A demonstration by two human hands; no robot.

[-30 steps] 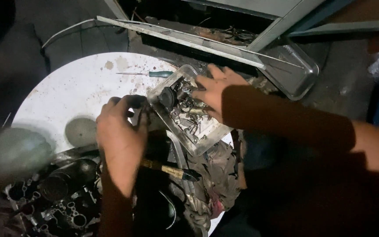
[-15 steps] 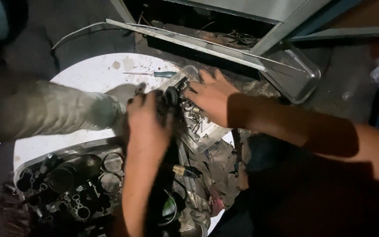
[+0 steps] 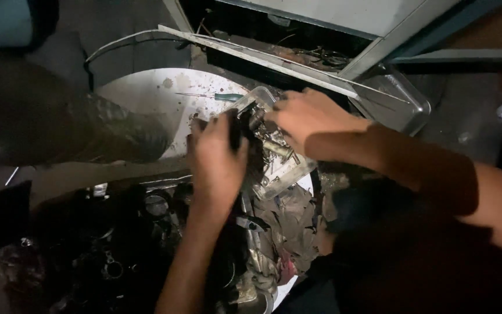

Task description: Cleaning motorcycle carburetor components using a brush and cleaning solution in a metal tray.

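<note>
My left hand (image 3: 219,160) is closed around a dark, greasy metal part (image 3: 236,129) and holds it at the edge of a clear plastic tray (image 3: 289,174) full of small bolts and metal pieces. My right hand (image 3: 309,116) reaches in from the right and rests over the far end of that tray, its fingers curled down among the parts; whether it grips one is hidden. The tray sits on a white round board (image 3: 146,93).
A green-handled screwdriver (image 3: 222,97) lies on the board behind the tray. A dirty engine block with round openings (image 3: 117,244) fills the lower left. Oily rags (image 3: 289,227) lie below the tray. A metal basin (image 3: 405,107) stands at the right, a person's trouser leg (image 3: 76,131) at the left.
My left hand has risen from the engine block to the tray with the dark part. The trouser leg has come into view at the left. My right hand stayed on the tray.
</note>
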